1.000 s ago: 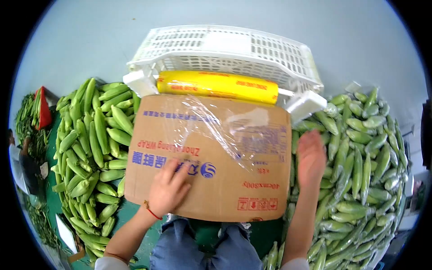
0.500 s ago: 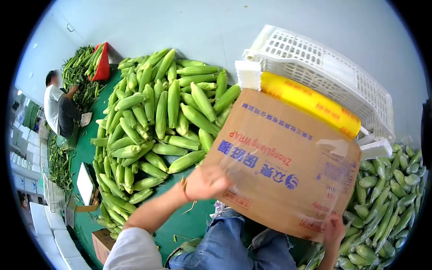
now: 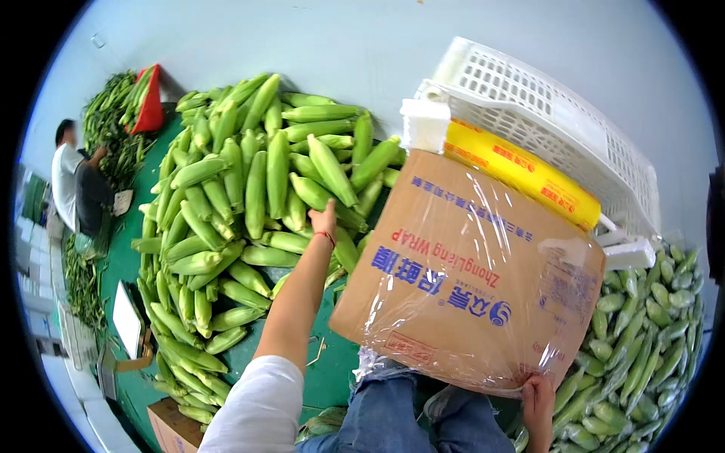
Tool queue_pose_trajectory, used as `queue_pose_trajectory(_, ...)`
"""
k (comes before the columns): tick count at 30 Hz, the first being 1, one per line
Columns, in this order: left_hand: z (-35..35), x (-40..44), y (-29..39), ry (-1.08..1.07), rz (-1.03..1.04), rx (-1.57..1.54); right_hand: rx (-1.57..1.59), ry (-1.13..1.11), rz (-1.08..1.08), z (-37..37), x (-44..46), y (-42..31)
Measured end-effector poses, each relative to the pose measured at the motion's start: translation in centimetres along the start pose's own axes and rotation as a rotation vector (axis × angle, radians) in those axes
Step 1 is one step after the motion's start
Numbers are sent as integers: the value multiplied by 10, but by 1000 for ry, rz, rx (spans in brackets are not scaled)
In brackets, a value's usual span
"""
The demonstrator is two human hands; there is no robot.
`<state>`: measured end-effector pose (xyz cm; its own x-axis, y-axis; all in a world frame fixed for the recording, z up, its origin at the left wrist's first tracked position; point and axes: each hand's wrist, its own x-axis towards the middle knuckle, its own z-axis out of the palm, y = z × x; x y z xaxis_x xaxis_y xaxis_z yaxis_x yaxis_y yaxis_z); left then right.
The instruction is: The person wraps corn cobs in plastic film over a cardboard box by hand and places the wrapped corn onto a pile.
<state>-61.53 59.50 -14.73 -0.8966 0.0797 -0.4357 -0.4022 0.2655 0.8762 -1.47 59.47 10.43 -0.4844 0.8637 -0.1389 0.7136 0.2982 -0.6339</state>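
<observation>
My left hand reaches into the big heap of green-husked corn. Its thumb and index finger are apart against one ear, the other fingers partly hidden. At the near right corner of a brown cardboard box, my right hand is closed on the edge of clear cling film that lies stretched and wrinkled over the box top. Behind the box, a yellow cling film roll lies between two white foam blocks.
White plastic crates stand behind the roll. Film-wrapped corn is heaped at the right. At the far left a person sits by loose husks and a red container. A scale and another cardboard box are at left.
My left hand has moved from above the box's left edge forward and left onto the corn heap. My right hand stays at the box's near corner, and the film there now looks pulled tighter.
</observation>
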Motion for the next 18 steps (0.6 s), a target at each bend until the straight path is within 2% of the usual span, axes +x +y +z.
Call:
queue_pose_trajectory(1,6,7,-2,136,88,105,-12,-7,11,-1,4,-8)
queue_pose_trajectory(2,4,5,0,137,115,87,-25,-15,24,-4,3,-11)
queue_pose_trajectory(3,-4,-11,9,37,96,-19,-65,-10,-11,-4,1,1)
queue_pose_trajectory(4,-15,11,-6,-95,-17,-72,-60,-11,4,-4,-1,3)
queue_pose_trajectory(6,-43,-27,16,-391,-84,-619,-46,-9,43,-5,1,-6)
queue_pose_trajectory(7,-64,-72,49,-539,-91,-701,-53,-17,42,-6,1,-9)
queue_pose_trajectory(12,-139,-188,133,-835,188,-532,-35,-22,11,-8,7,-16)
queue_pose_trajectory(14,-134,-250,171,-972,622,162,-80,30,-10,-2,8,-16)
queue_pose_trajectory(16,-91,-332,190,-801,1626,805,-214,69,-37,2,-2,-22)
queue_pose_trajectory(18,-58,-379,177,-859,2015,856,-428,88,-76,7,-6,-30)
